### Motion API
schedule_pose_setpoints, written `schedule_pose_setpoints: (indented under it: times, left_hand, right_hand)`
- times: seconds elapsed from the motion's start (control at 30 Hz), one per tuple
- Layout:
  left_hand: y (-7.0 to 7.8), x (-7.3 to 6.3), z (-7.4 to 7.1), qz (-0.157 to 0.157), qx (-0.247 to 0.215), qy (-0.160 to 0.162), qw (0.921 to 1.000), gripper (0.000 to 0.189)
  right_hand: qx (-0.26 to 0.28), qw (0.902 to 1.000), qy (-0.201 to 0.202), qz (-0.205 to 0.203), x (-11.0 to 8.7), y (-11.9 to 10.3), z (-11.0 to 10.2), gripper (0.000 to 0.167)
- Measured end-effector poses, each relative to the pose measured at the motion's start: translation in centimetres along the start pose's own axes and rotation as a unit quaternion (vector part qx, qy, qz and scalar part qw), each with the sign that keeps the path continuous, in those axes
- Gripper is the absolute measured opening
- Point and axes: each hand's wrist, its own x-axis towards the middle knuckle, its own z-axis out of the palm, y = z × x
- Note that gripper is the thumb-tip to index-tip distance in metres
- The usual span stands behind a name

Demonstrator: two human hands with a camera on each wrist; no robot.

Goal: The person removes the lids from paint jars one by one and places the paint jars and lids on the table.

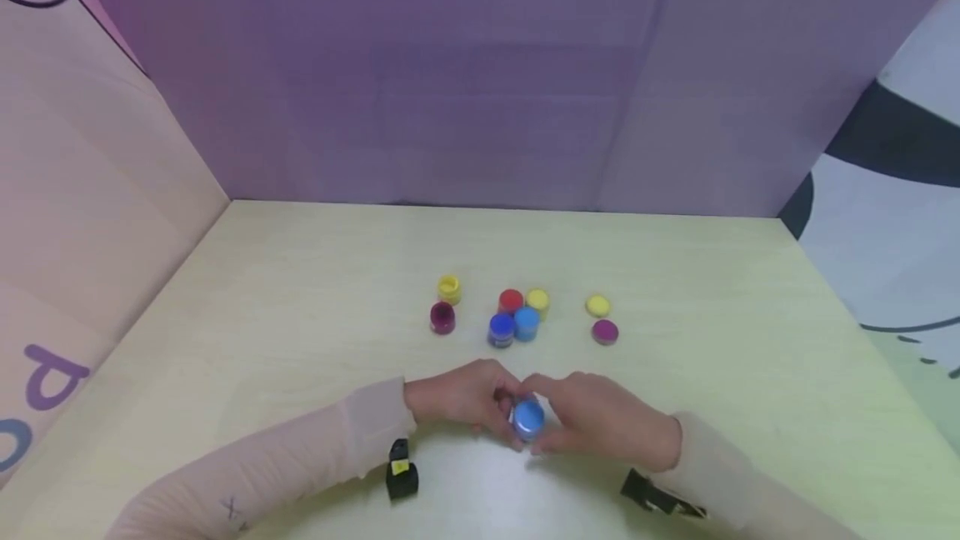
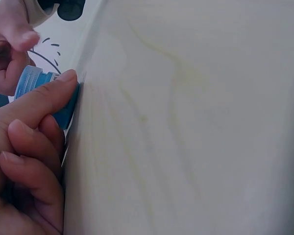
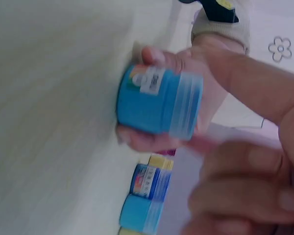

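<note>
A small light blue paint jar [image 1: 528,419] with a clear-rimmed lid stands on the table between both hands. My left hand [image 1: 468,394] grips its sides with thumb and fingers, seen closely in the right wrist view, where the jar [image 3: 142,105] shows a white label. My right hand [image 1: 607,419] is curved around the lid side. In the right wrist view its thumb and bent fingers [image 3: 240,166] spread beside the lid with a gap, one finger blurred. The left wrist view shows the left thumb along the jar [image 2: 27,83].
Beyond the hands, capped jars stand together: red [image 1: 511,302], yellow [image 1: 537,302], dark blue [image 1: 502,330] and light blue [image 1: 527,323]. Left of them are an uncapped yellow jar [image 1: 449,289] and a purple jar [image 1: 442,318]. A yellow lid [image 1: 597,305] and purple lid [image 1: 605,332] lie right.
</note>
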Motion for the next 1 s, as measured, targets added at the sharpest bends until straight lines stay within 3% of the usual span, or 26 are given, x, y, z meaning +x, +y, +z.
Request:
schedule_pose_setpoints:
  times: [0.13, 0.43, 0.8, 1.0]
  left_hand:
    - [-0.1, -0.2, 0.0, 0.006, -0.004, -0.002, 1.0000, 0.030]
    - [-0.1, 0.0, -0.1, 0.016, 0.001, -0.010, 0.9998, 0.031]
    - [0.1, 0.0, 0.0, 0.009, -0.004, -0.011, 0.9999, 0.026]
    - [0.0, 0.1, -0.1, 0.001, 0.000, -0.005, 1.0000, 0.027]
  right_hand:
    - [-0.017, 0.9976, 0.018, 0.064, 0.1, -0.9, 0.5, 0.049]
    - [-0.046, 0.9935, 0.030, 0.100, 0.7, -1.4, 1.3, 0.050]
    - [-0.052, 0.9983, 0.022, 0.013, 0.3, -0.7, 0.6, 0.027]
    - [-0.040, 0.9986, 0.015, -0.031, 0.1, 0.1, 0.1, 0.026]
